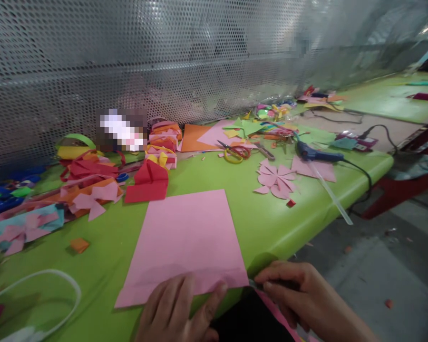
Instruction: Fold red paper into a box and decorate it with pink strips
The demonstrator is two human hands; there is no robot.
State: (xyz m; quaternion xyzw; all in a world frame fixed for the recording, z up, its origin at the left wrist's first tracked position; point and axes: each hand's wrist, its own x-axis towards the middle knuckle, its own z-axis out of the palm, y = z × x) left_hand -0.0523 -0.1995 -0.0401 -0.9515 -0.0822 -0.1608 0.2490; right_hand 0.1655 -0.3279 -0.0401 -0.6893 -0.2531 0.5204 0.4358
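Note:
A large sheet of pink paper (189,237) lies flat on the green table in front of me, with a crease line along its near edge. My left hand (180,311) rests on that near edge, fingers stretched out and thumb spread to the right. At the sheet's near right corner is my right hand (299,289), its thumb and index finger pressed together. A small greyish bit shows at these fingertips; I cannot make out what it is. Beyond the sheet sits a folded red paper piece (148,183).
Scissors (235,152), a pink paper flower (275,178) and a blue glue gun (317,153) with a clear glue stick lie at the back right. Folded coloured paper (92,194) is heaped on the left. A white cable (76,285) loops near the front left. A perforated metal panel (128,61) stands behind.

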